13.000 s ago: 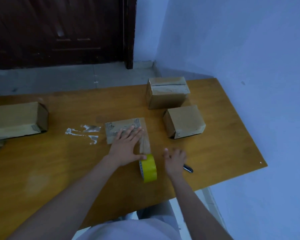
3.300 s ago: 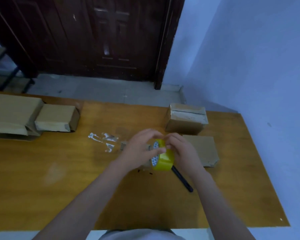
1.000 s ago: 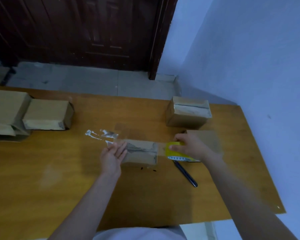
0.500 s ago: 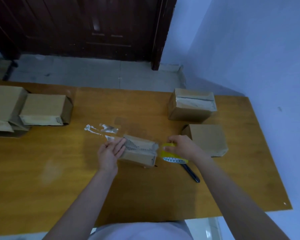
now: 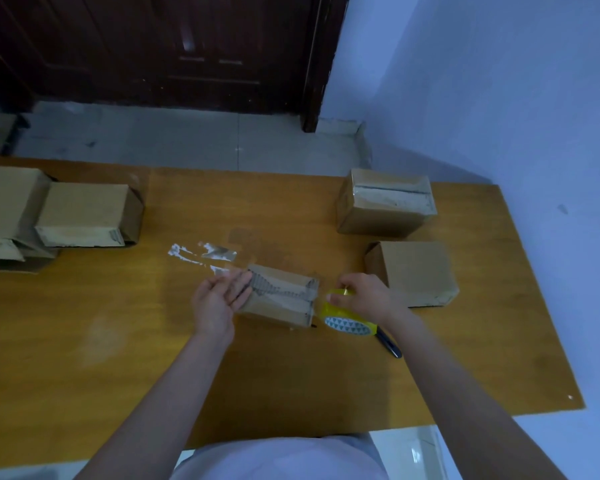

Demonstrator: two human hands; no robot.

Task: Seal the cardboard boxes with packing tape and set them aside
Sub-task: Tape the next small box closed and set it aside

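At nine o'clock on the wooden table [image 5: 84, 341], two cardboard boxes sit together: a larger box [image 5: 4, 216] cut off by the frame edge, and a smaller closed box [image 5: 84, 216] touching its right side, both matte brown with worn paper labels on the near faces. Shiny tape scraps [image 5: 205, 254] are stuck flat to the glossy orange-brown tabletop just past the centre, toward eleven o'clock of the hands.

The left hand [image 5: 219, 299] reaches in from six o'clock on a bare forearm, palm turned right, fingers straight and together, pressed flat against the left end of the small box [image 5: 281, 299] at the table's centre; it grips nothing. That box is a low oblong, its top carrying a torn printed label under glossy clear tape.

The right hand [image 5: 364, 296], at the box's three o'clock, pinches the yellow tape roll [image 5: 347, 320] with fingers curled over its rim; the roll touches the box's right end. A dark pen [image 5: 390, 346] lies on the table, partly under the roll.

At two o'clock stand a plain closed box [image 5: 416, 271] and, beyond it, a taped box [image 5: 385, 206] with a glossy seam.
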